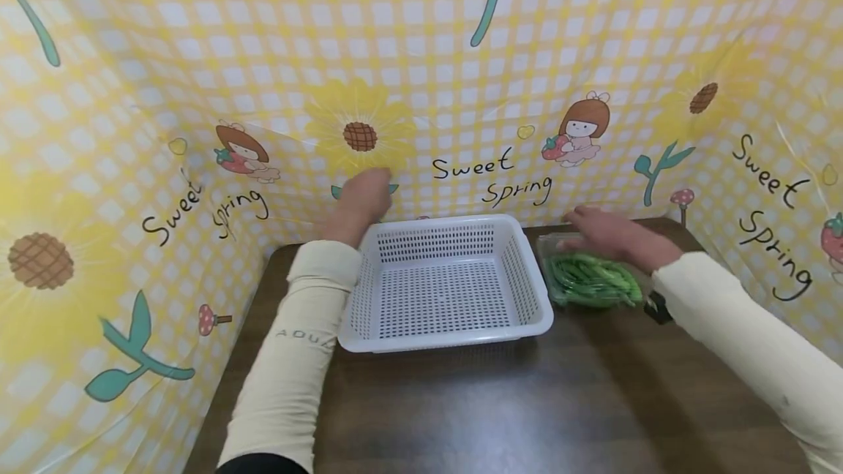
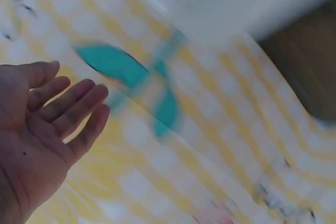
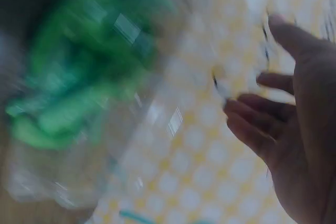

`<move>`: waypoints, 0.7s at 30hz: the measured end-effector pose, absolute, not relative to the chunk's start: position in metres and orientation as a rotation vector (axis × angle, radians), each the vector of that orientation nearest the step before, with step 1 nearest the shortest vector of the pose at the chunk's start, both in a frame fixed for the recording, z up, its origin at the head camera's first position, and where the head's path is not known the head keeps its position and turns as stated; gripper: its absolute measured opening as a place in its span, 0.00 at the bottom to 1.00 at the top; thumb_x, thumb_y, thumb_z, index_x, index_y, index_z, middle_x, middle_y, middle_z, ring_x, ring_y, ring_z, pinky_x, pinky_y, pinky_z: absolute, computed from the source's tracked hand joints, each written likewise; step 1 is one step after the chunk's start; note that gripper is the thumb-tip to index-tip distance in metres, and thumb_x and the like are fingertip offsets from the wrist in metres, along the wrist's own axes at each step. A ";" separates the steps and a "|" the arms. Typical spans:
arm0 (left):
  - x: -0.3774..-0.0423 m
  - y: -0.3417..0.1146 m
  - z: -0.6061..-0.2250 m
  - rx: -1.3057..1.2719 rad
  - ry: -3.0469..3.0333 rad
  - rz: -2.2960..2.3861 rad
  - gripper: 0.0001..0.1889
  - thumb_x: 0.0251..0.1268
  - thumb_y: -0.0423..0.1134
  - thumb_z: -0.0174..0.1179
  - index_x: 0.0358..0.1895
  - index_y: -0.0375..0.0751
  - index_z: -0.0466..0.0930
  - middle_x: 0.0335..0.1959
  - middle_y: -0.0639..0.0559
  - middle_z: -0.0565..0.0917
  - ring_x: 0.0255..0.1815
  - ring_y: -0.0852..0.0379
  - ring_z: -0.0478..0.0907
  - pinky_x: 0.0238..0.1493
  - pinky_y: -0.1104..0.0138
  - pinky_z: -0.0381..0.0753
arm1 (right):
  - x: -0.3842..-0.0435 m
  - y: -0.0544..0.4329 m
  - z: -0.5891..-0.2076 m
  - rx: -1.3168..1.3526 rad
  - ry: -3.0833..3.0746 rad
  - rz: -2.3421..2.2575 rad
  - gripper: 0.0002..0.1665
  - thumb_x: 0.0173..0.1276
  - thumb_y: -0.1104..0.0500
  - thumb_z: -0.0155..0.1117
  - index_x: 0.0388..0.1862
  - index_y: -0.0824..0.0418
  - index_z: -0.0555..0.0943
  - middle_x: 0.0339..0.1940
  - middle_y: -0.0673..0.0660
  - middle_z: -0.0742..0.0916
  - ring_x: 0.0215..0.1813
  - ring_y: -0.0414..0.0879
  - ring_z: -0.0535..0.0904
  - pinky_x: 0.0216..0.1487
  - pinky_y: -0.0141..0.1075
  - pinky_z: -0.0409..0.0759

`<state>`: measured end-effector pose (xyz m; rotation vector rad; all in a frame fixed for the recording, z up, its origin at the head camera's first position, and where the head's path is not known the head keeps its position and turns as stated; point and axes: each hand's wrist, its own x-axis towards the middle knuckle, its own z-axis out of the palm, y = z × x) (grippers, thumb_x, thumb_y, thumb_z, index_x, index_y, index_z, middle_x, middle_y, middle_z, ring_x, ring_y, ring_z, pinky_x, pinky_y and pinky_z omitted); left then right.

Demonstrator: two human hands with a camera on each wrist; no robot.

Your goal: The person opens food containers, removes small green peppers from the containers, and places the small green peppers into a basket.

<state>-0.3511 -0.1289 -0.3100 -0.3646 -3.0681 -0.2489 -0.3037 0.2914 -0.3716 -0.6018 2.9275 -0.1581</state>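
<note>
In the head view, the vegetable box is set near the table's far right corner, the right hand held nearest, by its far side; in the left wrist's, the left hand is shown relaxed, empty; in the right wrist's, the box is seen apart from the loose-fingered, empty right hand.

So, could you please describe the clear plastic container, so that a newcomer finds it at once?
On the dark brown table, find the white perforated basket. Just right of it, near the right hand, sits the clear plastic container. Unlike the basket, it is see-through and holds long green vegetables.
</note>
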 end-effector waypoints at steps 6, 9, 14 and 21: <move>-0.345 -0.035 -0.310 -0.460 -2.975 -0.463 0.19 0.74 0.25 0.50 0.64 0.37 0.75 0.60 0.41 0.83 0.56 0.46 0.83 0.55 0.58 0.88 | -0.259 0.277 -0.407 -0.859 3.059 0.023 0.38 0.68 0.40 0.71 0.65 0.67 0.77 0.52 0.64 0.81 0.46 0.53 0.80 0.42 0.48 0.88; -0.336 0.010 -0.311 -0.498 -2.972 -0.662 0.24 0.73 0.24 0.50 0.70 0.38 0.72 0.64 0.43 0.82 0.57 0.50 0.83 0.56 0.64 0.88 | -0.251 0.279 -0.417 -0.897 3.100 0.053 0.40 0.64 0.41 0.75 0.65 0.65 0.78 0.55 0.64 0.81 0.52 0.56 0.79 0.49 0.53 0.87; -0.320 0.073 -0.323 -0.516 -2.961 -0.966 0.24 0.74 0.26 0.50 0.71 0.38 0.71 0.65 0.44 0.83 0.50 0.53 0.85 0.41 0.70 0.88 | -0.247 0.287 -0.424 -0.906 3.114 0.033 0.41 0.62 0.41 0.77 0.65 0.65 0.77 0.54 0.63 0.80 0.52 0.54 0.77 0.45 0.52 0.87; -0.297 0.132 -0.351 -0.392 -3.032 -1.115 0.09 0.72 0.31 0.56 0.30 0.40 0.74 0.25 0.51 0.74 0.23 0.56 0.69 0.20 0.70 0.70 | -0.246 0.305 -0.430 -0.939 3.163 0.017 0.41 0.62 0.46 0.78 0.66 0.67 0.76 0.59 0.65 0.79 0.57 0.58 0.77 0.51 0.55 0.86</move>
